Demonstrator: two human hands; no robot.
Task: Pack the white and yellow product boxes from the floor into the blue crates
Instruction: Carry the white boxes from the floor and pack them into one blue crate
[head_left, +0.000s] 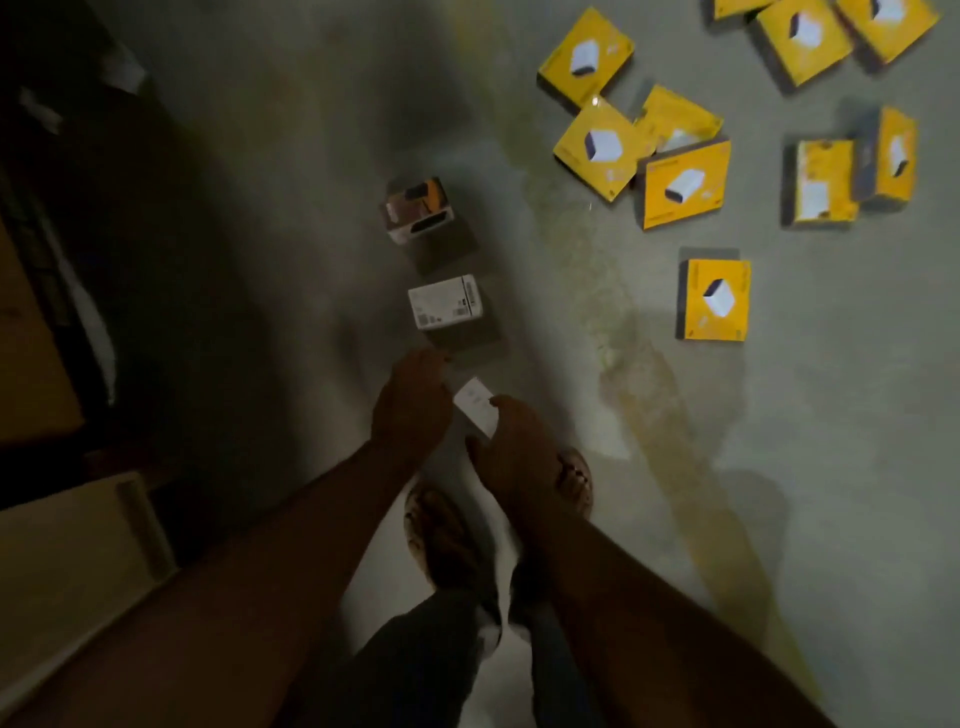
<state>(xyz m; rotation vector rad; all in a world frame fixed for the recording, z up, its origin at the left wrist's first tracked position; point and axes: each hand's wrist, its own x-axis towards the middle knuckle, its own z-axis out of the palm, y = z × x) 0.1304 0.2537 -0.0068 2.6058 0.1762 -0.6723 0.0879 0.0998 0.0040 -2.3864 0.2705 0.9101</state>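
- The floor (571, 519) is gray and dim, and the boxes lie on it.
- A big bunch of yellow boxes (685, 182) sits at 1 o'clock from the hands, well apart from them.
- One lone yellow box (716, 300) lies at 2 o'clock, nearer than the bunch.
- A white box (445, 301) lies just past the hands at 12 o'clock, its long side running 9 to 3.
- A darker box (418, 210) sits behind it, also at 12.
- No blue crate shows here.
- The left hand (410, 405) and the right hand (511, 441) hold a small white box (475, 405) between them, fingers bent around its ends.
- The left hand is nearer the next white box, I think.
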